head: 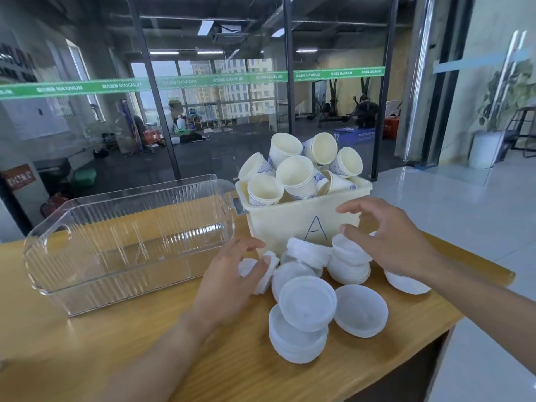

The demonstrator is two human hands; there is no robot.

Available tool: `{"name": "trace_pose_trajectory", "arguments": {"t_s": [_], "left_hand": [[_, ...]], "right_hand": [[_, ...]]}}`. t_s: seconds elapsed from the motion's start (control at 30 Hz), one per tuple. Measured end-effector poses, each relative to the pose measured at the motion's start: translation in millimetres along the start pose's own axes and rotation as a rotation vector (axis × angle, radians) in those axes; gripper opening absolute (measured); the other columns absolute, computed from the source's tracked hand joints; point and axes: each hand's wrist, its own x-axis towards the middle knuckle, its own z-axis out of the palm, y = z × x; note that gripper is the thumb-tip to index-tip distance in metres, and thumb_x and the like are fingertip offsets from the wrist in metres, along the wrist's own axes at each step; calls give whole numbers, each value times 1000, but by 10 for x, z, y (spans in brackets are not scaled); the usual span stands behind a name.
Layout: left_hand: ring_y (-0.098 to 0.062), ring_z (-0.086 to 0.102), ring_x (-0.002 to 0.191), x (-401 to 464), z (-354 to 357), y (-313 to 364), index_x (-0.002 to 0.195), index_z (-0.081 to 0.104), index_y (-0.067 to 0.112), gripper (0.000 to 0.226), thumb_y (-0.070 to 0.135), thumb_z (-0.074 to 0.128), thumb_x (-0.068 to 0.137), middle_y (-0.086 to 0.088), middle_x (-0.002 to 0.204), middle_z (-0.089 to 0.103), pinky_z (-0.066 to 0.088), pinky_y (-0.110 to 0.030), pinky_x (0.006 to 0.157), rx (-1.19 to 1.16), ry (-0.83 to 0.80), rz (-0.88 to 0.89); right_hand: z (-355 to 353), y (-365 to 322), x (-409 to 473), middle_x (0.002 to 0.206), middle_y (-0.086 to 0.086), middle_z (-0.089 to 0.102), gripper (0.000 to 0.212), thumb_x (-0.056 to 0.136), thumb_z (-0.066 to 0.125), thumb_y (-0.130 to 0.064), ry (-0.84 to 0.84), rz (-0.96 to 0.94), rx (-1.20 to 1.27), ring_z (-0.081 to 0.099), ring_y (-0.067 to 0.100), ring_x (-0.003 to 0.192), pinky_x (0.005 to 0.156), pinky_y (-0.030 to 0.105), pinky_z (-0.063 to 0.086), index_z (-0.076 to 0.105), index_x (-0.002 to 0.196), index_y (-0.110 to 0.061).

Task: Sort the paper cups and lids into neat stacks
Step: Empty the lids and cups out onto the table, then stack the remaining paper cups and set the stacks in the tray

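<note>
The paper cups (295, 172) lie in a loose heap inside a cream bin (290, 221) marked with the letter A, and several cups rise above its rim. The bin stands at the far edge of the wooden table (116, 343). The white lids (307, 303) are scattered on the table in front of the bin, some overlapping, some in small piles — the nearest ones are close to the table's right edge.

The left hand (232, 274) is at the left side of the lids; its fingers are slightly curled and its fingertips touch a small lid (266, 271) standing on its edge. The right hand (388, 236) hovers over the back lids, fingers apart and relaxed, holding nothing.

A clear ribbed bin (127, 242) stands just beside the cream bin, to its left. The bare table surface is mostly in front of the clear bin — toward the near-left corner.
</note>
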Motion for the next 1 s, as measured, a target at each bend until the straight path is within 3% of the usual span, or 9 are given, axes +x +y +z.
{"name": "trace_pose_trajectory", "arguments": {"t_s": [0.07, 0.13, 0.27, 0.43, 0.53, 0.67, 0.8, 1.0], "left_hand": [[2, 60, 112, 93, -73, 90, 117, 63, 42, 21, 39, 65, 97, 26, 120, 63, 54, -33, 97, -14, 54, 32], [4, 60, 108, 221, -152, 186, 120, 64, 36, 25, 31, 68, 96, 23, 118, 63, 54, -30, 92, -12, 116, 43], [6, 51, 113, 545, -262, 327, 135, 54, 32, 48, 31, 74, 92, 18, 129, 55, 48, -20, 89, 131, 213, 140], [-16, 53, 122, 848, -253, 464, 143, 42, 32, 72, 47, 79, 82, 8, 135, 54, 52, -39, 93, 234, 233, 80], [-19, 58, 118, 937, -203, 482, 139, 40, 35, 74, 55, 78, 79, 9, 130, 58, 55, -43, 90, 265, 214, 44], [-14, 62, 114, 973, -208, 502, 137, 41, 35, 78, 70, 76, 76, 12, 131, 58, 57, -40, 84, 273, 204, 3], [-15, 65, 112, 1003, -231, 530, 135, 44, 33, 78, 72, 76, 76, 13, 128, 64, 53, -35, 77, 228, 133, -46], [-18, 64, 112, 1071, -259, 583, 136, 45, 31, 85, 76, 77, 70, 14, 129, 65, 56, -41, 84, 174, 91, -103]], "right_hand": [[19, -85, 96, 115, -33, 58, 28, 94, 72, -20, 51, -54, 25, 52, -12, 112, 90, 3, 38, 67, 116, -36], [45, -168, 232, 120, -26, 59, 33, 93, 73, -18, 89, -96, 30, 55, -4, 115, 96, 14, 43, 65, 122, -33], [126, -315, 531, 134, -14, 54, 57, 90, 77, -24, 79, -138, 6, 51, -1, 121, 105, 20, 41, 52, 140, -33], [262, -432, 825, 147, -8, 44, 77, 84, 84, -28, 30, -155, -23, 45, 11, 135, 114, 33, 38, 43, 149, -29], [339, -435, 917, 148, -5, 46, 75, 83, 83, -28, 24, -146, -41, 44, 18, 135, 112, 43, 40, 44, 148, -29], [407, -400, 933, 143, -8, 50, 69, 84, 83, -27, 41, -164, -26, 47, 16, 130, 110, 41, 43, 48, 143, -29], [426, -391, 923, 143, -8, 51, 70, 83, 84, -27, 57, -169, -17, 48, 15, 131, 110, 43, 44, 49, 143, -28], [429, -440, 905, 142, -10, 52, 70, 81, 85, -26, 84, -161, -12, 50, 16, 127, 107, 48, 47, 49, 141, -31]]}}
